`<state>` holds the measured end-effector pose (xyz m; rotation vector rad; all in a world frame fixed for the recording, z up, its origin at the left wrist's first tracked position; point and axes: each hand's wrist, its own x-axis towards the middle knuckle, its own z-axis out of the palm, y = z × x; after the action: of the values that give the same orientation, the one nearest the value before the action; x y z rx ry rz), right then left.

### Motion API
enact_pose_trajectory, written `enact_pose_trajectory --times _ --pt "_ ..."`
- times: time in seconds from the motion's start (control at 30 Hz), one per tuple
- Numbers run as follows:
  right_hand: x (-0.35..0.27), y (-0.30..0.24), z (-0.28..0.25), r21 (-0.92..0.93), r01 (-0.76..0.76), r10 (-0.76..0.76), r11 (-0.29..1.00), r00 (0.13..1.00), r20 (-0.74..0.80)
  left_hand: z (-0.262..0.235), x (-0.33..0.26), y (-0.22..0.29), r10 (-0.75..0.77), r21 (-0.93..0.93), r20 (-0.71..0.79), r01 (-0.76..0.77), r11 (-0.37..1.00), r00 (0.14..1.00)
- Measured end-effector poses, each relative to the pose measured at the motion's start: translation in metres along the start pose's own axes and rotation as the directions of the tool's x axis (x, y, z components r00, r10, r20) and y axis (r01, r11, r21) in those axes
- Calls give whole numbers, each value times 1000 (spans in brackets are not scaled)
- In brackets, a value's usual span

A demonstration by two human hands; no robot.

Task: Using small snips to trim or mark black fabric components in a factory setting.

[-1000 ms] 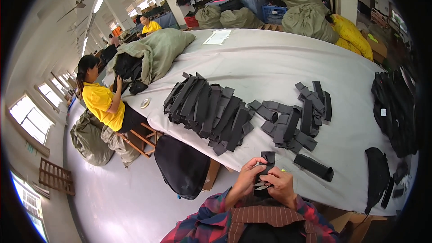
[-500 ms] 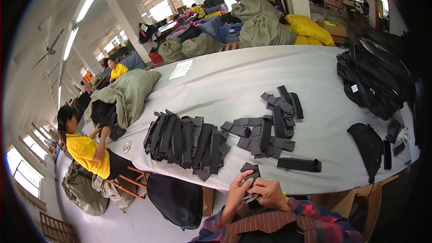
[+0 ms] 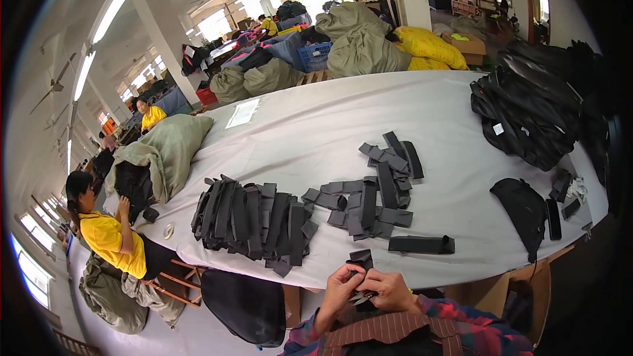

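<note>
My left hand [image 3: 341,285] and my right hand [image 3: 388,289] meet at the near edge of the white table [image 3: 316,125], both pinching one dark grey fabric strip [image 3: 361,260] that stands up between the fingers. Just beyond my hands lies a loose heap of similar dark strips [image 3: 372,194]. A long fanned row of folded dark strips [image 3: 254,221] sits to the left of it. One folded strip [image 3: 422,244] lies alone to the right of my hands.
A person in a yellow shirt [image 3: 109,237] sits at the table's left end beside a grey-green sack [image 3: 168,151]. Black bags [image 3: 527,115] pile at the far right, a black pouch [image 3: 524,207] nearer. Stuffed sacks [image 3: 359,43] stand behind the table.
The view has swung right and tilted, so the table and piles shifted left in the picture. My hands stay together on the strip at the near edge.
</note>
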<state>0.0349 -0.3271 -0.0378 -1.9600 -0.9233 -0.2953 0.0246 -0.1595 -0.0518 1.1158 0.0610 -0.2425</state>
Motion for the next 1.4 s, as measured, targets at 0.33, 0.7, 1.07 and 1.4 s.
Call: enact_pose_trajectory --times 0.33,0.7,1.07,1.4 --pt "19 3 -29 120 -68 66 991 998 17 21 17 18 70 71 -78 -65 995 994" --pt "25 -7 -35 189 -152 150 970 988 26 17 -1 33 135 63 -92 -129 990 987" --pt "37 -23 -48 78 -83 84 993 996 -8 14 -16 44 183 5 -113 -184 983 977" --pt "44 -25 -55 91 -77 76 993 997 15 20 -20 58 253 41 -73 -250 967 965"
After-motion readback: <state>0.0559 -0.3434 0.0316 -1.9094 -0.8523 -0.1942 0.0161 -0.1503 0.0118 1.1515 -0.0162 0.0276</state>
